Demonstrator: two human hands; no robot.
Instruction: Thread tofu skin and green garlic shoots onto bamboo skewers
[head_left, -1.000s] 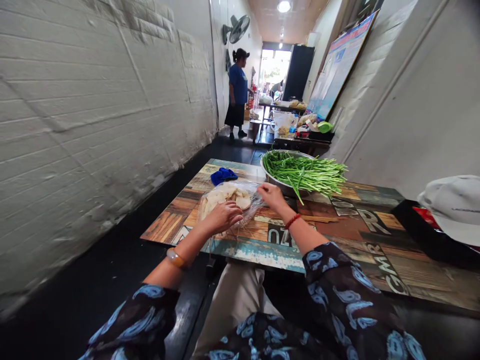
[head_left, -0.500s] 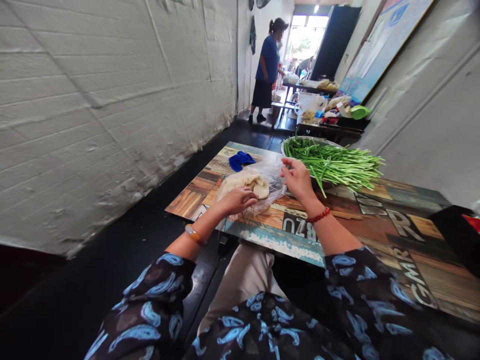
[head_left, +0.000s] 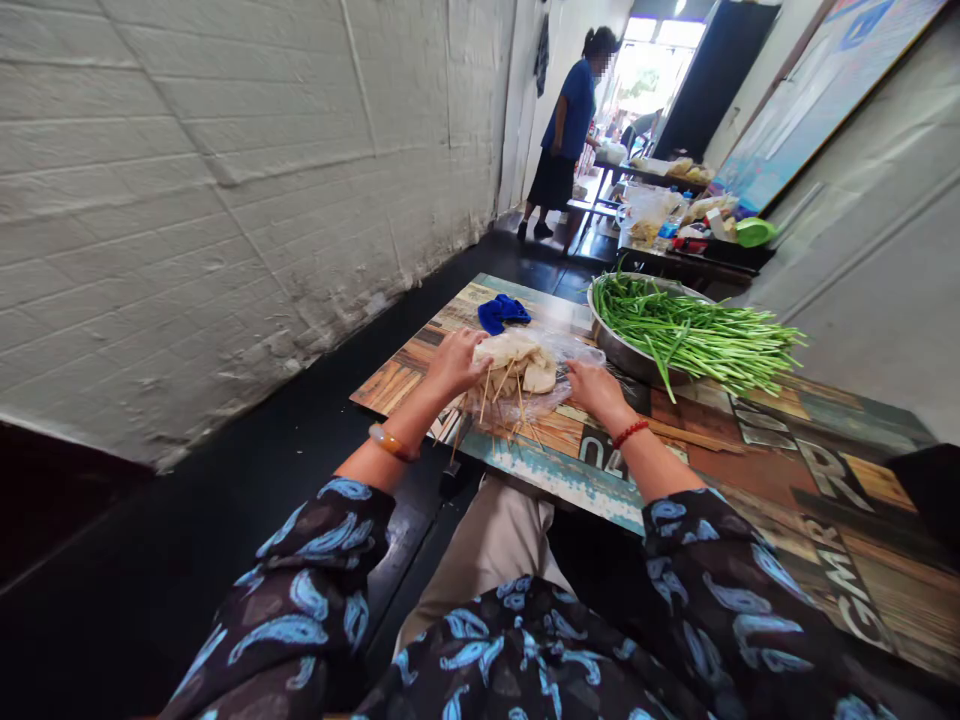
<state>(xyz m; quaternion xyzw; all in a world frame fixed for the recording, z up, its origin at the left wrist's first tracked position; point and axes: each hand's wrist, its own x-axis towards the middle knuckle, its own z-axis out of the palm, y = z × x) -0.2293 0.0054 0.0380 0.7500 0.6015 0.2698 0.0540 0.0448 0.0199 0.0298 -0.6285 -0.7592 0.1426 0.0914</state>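
Note:
A clear plastic bag [head_left: 581, 352] lies spread at the near left end of the table, under and around a pile of pale, folded, sheet-like food on skewers [head_left: 517, 358]. Thin wooden sticks jut from the pile toward me. My left hand [head_left: 456, 362] is at the pile's left side, fingers curled on the bag's edge. On the right, my right hand [head_left: 596, 388] pinches the bag's other edge. A blue cloth [head_left: 502, 313] lies just beyond the bag.
A metal basin [head_left: 626, 350] heaped with long green stalks [head_left: 697, 330] stands right of the bag on the patterned wooden table [head_left: 757, 470]. A person in blue [head_left: 574, 110] stands by farther tables. The padded wall [head_left: 262, 150] runs along the left.
My left hand has moved from atop the pile to its left side, uncovering the sticks. My right hand has lowered to the bag's right edge. The view has shifted slightly left.

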